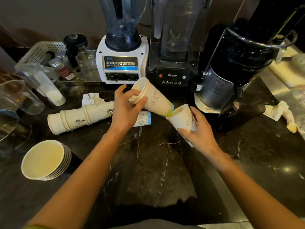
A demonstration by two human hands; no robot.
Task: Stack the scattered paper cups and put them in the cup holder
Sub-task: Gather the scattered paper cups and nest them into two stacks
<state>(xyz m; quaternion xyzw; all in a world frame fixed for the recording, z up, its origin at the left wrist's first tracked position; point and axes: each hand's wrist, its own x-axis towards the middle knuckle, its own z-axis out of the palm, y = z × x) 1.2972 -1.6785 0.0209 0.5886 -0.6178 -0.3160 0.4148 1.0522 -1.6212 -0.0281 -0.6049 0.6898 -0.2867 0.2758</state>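
Note:
My left hand [127, 109] grips a short stack of white paper cups [153, 96] near its rims, tilted with the base pointing down to the right. The base touches the mouth of a single white paper cup [184, 117], which my right hand [198, 129] holds tilted toward it. Behind my left hand a longer stack of cups [77, 118] lies on its side on the dark marble counter [156, 162]. Another stack of cups [44, 160] stands at the lower left, mouth up, in a dark cup holder [75, 160] that is mostly hidden.
A white blender [122, 60], a black blender [173, 63] and a black juicer [239, 66] line the back. Clear plastic cups [38, 83], a white basket [41, 52] and a metal tray [79, 80] crowd the left. Crumpled paper [280, 111] lies at the right.

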